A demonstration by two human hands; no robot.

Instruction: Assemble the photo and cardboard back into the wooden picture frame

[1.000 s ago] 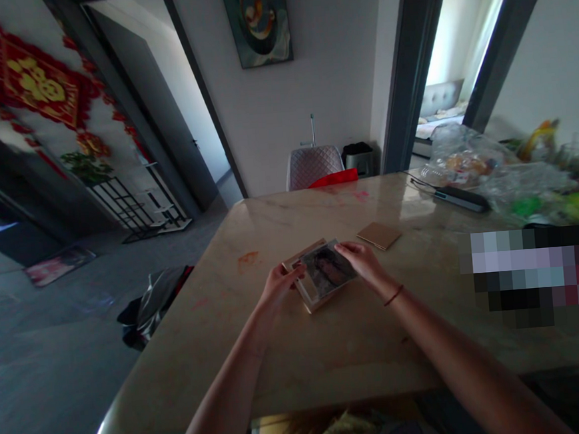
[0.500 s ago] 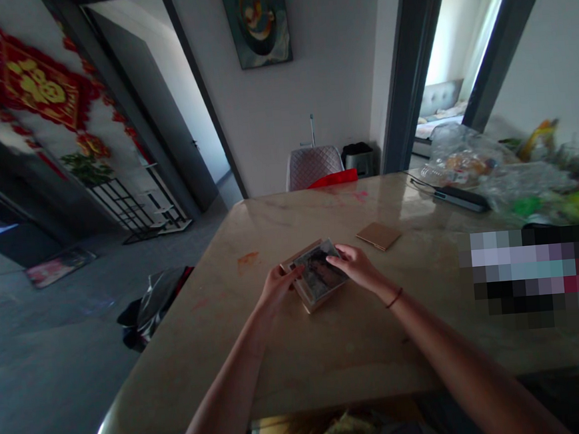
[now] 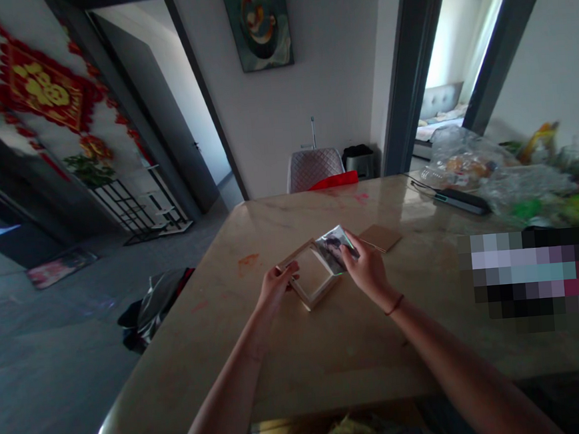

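My left hand (image 3: 276, 283) grips the left side of a light wooden picture frame (image 3: 312, 303), which lies tilted at an angle over the table. Its middle is an open rectangle with the table showing through. In my right hand (image 3: 368, 267) is a photo (image 3: 330, 244) with a shiny clear edge, thumb on top, fingers beneath. The photo is raised over the frame's upper right corner. Just beyond my right hand, a flat brown board (image 3: 382, 238) lies on the table, partly hidden by the fingers.
The marble-look table (image 3: 220, 356) spreads all round. At its right lie a black oblong device (image 3: 463, 201) with a cable, crumpled clear plastic bags (image 3: 528, 188) and a blurred-out patch. A quilted chair (image 3: 314, 168) with a red item stands at the far edge.
My right hand has lifted the photo off the frame and moved it up and right, baring the frame's opening. My left hand stays on the frame.
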